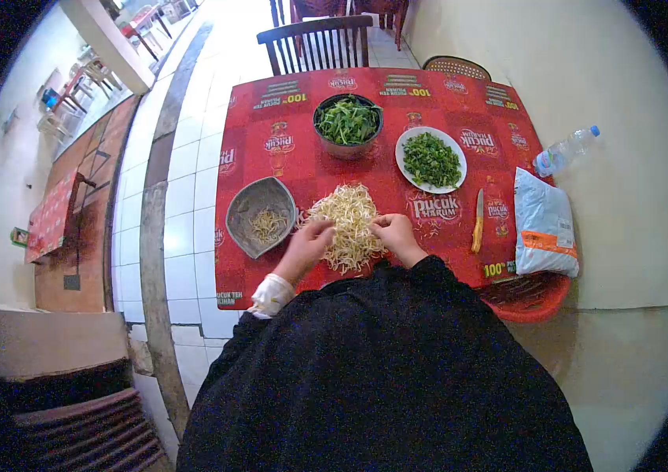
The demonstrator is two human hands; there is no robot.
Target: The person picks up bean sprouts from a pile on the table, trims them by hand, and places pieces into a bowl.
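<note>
A loose pile of bean sprouts (347, 223) lies on the red tablecloth in front of me. My left hand (310, 245), with a white band at the wrist, is over the pile's left edge. Its fingers are curled together; whatever is between them is too small to make out. At the pile's right edge, my right hand (398, 236) pinches bean sprouts between thumb and fingertips. Left of the pile stands a grey bowl (241, 206) with pointed ends, holding a smaller heap of sprouts.
Behind the pile, a dark pot (347, 149) holds leafy greens. A white plate (463, 169) carries chopped greens. Farther right are a knife (478, 223), a plastic package (542, 224) and a water bottle (566, 153). A wooden chair (318, 43) stands across the table, with a wall at right.
</note>
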